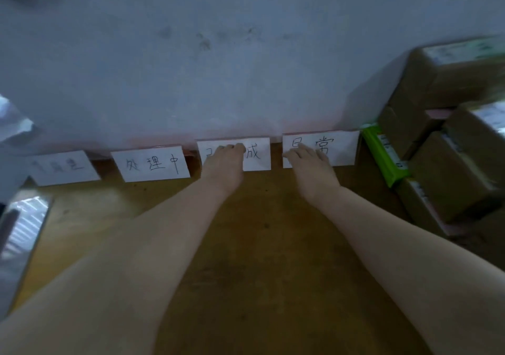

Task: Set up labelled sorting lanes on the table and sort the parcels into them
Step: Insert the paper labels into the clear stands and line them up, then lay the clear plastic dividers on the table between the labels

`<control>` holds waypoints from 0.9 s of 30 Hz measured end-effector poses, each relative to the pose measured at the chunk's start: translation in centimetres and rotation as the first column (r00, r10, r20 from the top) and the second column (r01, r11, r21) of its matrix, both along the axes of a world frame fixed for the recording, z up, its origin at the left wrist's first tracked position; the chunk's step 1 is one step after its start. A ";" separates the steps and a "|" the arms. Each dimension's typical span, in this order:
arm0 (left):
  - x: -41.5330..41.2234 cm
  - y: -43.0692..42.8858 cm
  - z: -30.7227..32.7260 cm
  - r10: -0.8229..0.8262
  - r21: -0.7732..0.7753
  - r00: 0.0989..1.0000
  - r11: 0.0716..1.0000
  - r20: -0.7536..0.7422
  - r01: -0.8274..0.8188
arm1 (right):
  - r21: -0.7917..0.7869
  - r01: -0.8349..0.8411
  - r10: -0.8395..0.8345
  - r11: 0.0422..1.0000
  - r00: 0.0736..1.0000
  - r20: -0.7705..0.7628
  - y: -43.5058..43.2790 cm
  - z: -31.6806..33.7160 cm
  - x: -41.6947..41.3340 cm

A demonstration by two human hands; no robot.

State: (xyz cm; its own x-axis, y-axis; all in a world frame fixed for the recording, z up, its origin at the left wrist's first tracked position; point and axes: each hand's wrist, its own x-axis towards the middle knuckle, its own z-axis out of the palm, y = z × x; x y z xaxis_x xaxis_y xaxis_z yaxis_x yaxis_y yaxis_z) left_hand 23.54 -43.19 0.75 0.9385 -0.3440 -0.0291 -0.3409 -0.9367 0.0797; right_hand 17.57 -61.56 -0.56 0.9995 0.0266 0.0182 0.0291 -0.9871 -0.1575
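Labelling lanes: at twelve o'clock on the worktop, the left grip lies flat, open-fingered, on the third label; the right grip likewise presses the fourth label. Likely next: reach to three o'clock for the stacked parcels.

Second card: handwritten 处理中. Third card: 成 readable, first character hidden under left grip. Fourth card: 常 clear, character before it part-covered by right grip. Leftmost card, parcel labels: too blurred.
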 end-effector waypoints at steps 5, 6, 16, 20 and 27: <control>-6.4 6.0 1.7 -0.059 0.051 0.983 0.996 -0.172 0.069 | 0.045 -0.042 0.044 0.998 0.999 -0.026 6.5 1.1 -6.5; -7.8 7.5 1.8 -0.068 0.063 0.980 0.995 -0.187 0.081 | 0.055 -0.048 0.049 0.997 0.999 -0.020 8.0 1.1 -7.8; -18.7 21.7 2.1 -0.034 0.044 0.969 0.998 -0.244 0.046 | 0.071 -0.136 0.141 0.988 0.988 -0.066 21.2 0.4 -19.6; -22.0 24.9 2.1 0.024 0.030 0.969 0.999 -0.246 -0.017 | 0.050 -0.203 0.207 0.978 0.974 -0.092 24.0 0.7 -21.0; -27.0 30.2 1.4 0.236 0.107 0.943 0.970 -0.234 -0.216 | 0.049 -0.370 0.373 0.928 0.913 -0.164 29.3 1.2 -21.1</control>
